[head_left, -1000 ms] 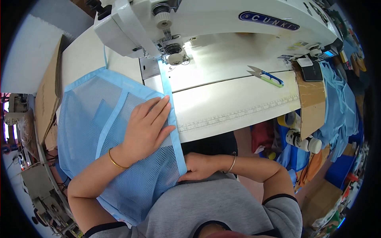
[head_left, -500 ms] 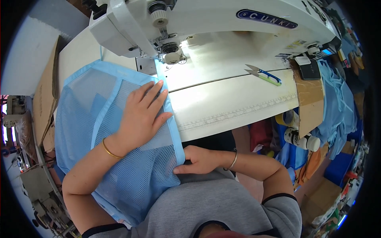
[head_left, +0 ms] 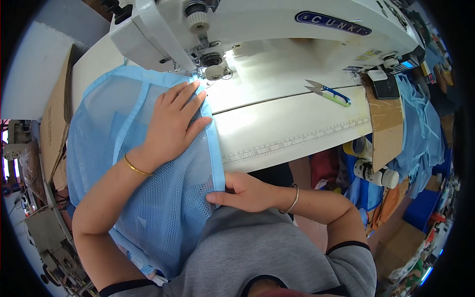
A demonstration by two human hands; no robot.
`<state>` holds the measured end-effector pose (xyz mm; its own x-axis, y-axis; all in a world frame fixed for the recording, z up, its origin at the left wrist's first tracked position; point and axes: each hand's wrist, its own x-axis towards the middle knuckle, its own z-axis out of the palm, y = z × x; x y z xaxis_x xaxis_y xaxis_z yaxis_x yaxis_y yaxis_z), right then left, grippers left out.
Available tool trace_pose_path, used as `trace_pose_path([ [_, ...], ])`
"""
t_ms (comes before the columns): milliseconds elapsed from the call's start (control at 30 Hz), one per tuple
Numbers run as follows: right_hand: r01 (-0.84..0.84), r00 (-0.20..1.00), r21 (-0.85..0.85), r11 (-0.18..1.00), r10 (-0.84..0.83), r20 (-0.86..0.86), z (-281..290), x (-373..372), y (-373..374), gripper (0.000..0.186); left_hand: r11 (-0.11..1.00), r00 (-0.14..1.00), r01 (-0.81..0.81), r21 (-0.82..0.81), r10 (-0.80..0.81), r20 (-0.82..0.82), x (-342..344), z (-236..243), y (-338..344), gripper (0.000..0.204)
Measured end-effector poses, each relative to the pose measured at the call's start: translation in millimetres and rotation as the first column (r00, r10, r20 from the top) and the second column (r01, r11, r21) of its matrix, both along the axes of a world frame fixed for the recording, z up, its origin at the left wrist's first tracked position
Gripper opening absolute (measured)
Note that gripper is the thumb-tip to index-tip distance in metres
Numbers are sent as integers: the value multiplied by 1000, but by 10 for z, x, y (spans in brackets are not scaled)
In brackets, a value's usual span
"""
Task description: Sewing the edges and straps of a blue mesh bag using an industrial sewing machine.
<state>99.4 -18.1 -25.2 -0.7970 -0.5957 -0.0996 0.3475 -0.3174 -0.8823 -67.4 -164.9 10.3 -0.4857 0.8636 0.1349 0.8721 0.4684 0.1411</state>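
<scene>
A light-blue mesh fabric piece with a solid blue binding strip along its edges lies over the table's left part and hangs toward my lap. Its far right corner reaches the presser foot area of the white sewing machine. My left hand lies flat on the mesh, fingers stretched out, fingertips on the right-hand binding close to the foot. Lower down, my right hand pinches the near end of that binding, thumb on top and the other fingers partly hidden beneath.
Thread snips with blue and green handles lie on the white table, behind a printed ruler strip. At right are a cardboard piece, a white bottle and a heap of blue fabric. Cardboard stands at left.
Both hands and the mesh fabric have moved forward, toward the machine's foot. My left fingertips are now closer to the foot, and my right hand has shifted slightly up and left.
</scene>
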Motion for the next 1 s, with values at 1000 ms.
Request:
trace_pose_path([
  [1000, 226, 968, -68, 972, -216, 131, -157, 446, -564, 24, 892, 701, -336, 302, 450, -552, 1382, 689, -911, 48],
])
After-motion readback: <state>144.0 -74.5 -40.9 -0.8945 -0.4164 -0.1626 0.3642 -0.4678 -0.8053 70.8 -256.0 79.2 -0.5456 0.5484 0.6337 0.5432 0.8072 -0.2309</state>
